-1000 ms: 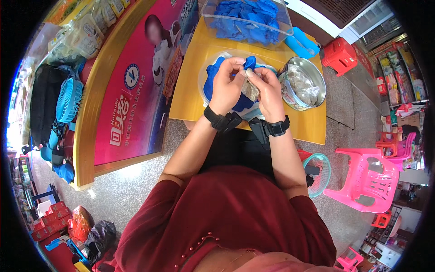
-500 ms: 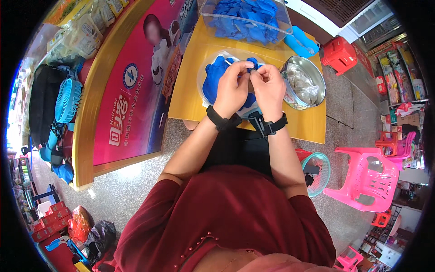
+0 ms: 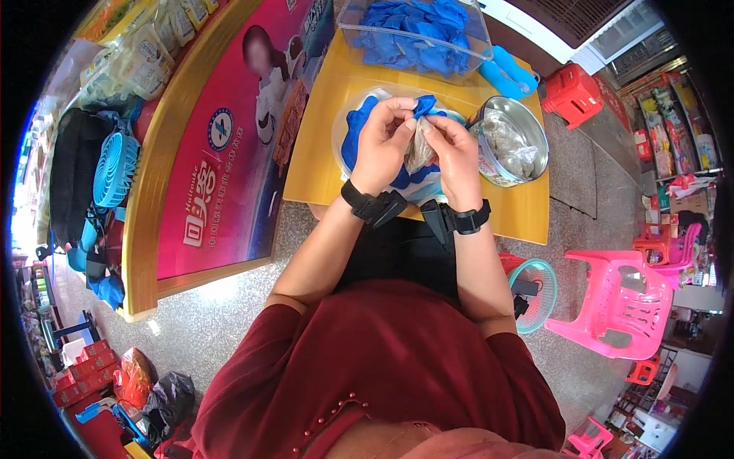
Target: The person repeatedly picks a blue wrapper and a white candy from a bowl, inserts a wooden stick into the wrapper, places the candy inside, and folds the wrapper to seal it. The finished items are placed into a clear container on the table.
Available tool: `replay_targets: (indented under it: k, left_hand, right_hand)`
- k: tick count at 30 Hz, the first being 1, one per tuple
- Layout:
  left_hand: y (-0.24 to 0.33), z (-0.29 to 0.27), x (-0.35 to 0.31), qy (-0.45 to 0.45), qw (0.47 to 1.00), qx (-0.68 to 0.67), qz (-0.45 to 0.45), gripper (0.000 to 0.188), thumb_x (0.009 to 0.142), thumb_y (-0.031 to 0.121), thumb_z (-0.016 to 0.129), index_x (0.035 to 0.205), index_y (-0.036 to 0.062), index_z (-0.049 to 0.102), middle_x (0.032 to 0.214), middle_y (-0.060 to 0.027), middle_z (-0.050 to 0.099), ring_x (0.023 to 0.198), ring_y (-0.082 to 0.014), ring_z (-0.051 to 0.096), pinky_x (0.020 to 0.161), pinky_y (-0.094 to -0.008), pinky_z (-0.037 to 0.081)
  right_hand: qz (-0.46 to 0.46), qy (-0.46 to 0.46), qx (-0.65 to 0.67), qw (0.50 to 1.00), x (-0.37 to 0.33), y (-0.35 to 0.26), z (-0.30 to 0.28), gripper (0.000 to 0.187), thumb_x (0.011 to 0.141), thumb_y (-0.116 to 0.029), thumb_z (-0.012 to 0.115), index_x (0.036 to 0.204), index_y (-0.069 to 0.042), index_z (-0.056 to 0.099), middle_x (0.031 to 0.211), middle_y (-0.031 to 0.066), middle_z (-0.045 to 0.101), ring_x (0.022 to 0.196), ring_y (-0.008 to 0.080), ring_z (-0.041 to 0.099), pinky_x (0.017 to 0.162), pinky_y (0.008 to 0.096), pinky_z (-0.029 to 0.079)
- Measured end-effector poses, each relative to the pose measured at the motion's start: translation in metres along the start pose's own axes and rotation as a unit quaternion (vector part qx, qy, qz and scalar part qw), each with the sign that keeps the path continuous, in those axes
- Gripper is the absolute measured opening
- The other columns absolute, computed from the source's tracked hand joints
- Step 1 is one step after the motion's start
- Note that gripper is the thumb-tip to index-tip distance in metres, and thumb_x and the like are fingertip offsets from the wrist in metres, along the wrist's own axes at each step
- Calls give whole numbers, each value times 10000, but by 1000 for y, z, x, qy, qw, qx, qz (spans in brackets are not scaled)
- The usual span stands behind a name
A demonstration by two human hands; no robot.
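My left hand (image 3: 384, 141) and my right hand (image 3: 456, 149) meet over a round, shallow dish (image 3: 337, 145), fingers closed in a pinch. Between the fingertips a small blue fabric piece (image 3: 425, 104) sticks up. Just below it hangs a small clear plastic bag (image 3: 419, 151) with beige contents, its top hidden by the fingers. Both hands seem to grip where cloth and bag meet. More blue pieces (image 3: 353, 136) lie in the dish under my left hand. To the right of my right hand stands a round metal tin (image 3: 541, 138) holding clear plastic bags (image 3: 505, 138).
At the back of the yellow table (image 3: 317, 115) stands a clear plastic box (image 3: 489, 53) of blue pieces, beside a light-blue cylindrical item (image 3: 508, 73). A printed counter (image 3: 218, 153) rises at left. A pink chair (image 3: 623, 306) and a green basket (image 3: 544, 294) stand at right.
My hands have parted slightly and turned, and more of the blue piece now shows above the fingertips. The small plastic bag has come into plain view below them.
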State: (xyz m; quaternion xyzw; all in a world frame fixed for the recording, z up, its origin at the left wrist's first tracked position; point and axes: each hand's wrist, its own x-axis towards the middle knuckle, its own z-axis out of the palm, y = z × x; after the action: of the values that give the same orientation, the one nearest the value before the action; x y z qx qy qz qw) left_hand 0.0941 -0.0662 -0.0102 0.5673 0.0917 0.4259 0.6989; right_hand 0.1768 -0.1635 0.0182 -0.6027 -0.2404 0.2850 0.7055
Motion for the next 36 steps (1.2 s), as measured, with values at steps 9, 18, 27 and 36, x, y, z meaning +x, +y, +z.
replay_targets:
  k: [9, 18, 27, 36]
  left_hand:
    - [6, -8, 3, -74, 992, -73, -77, 301, 905, -35, 597, 1189, 56, 555, 964, -9, 611, 906, -92, 584, 803, -232, 465]
    - [-8, -5, 0, 100, 983, 152, -26, 213, 890, -46, 584, 1096, 4, 602, 934, -26, 644, 839, -102, 614, 744, -236, 498]
    - [11, -6, 4, 70, 986, -7, -152, 105, 910, 35, 602, 1014, 28, 611, 833, -16, 634, 691, -73, 580, 611, -217, 459]
    - [3, -10, 5, 3, 990, 56, -129, 108, 883, 32, 630, 984, -6, 619, 797, -51, 653, 699, -116, 624, 627, -253, 510]
  right_hand:
    - [46, -28, 91, 994, 5, 3, -11, 78, 888, -128, 685, 914, -57, 665, 733, -35, 598, 614, 51, 530, 546, 200, 412]
    - [65, -93, 92, 989, -4, 6, -1, 108, 889, -139, 695, 916, -49, 641, 755, -20, 589, 645, 68, 539, 578, 210, 428]
    - [-93, 17, -180, 979, -4, 10, 5, 185, 851, -123, 703, 994, -29, 633, 745, -4, 589, 666, 83, 535, 624, 245, 463]
    - [17, 30, 31, 999, 6, 9, -7, 178, 869, -116, 700, 1001, -31, 617, 759, 6, 581, 604, 67, 524, 491, 225, 430]
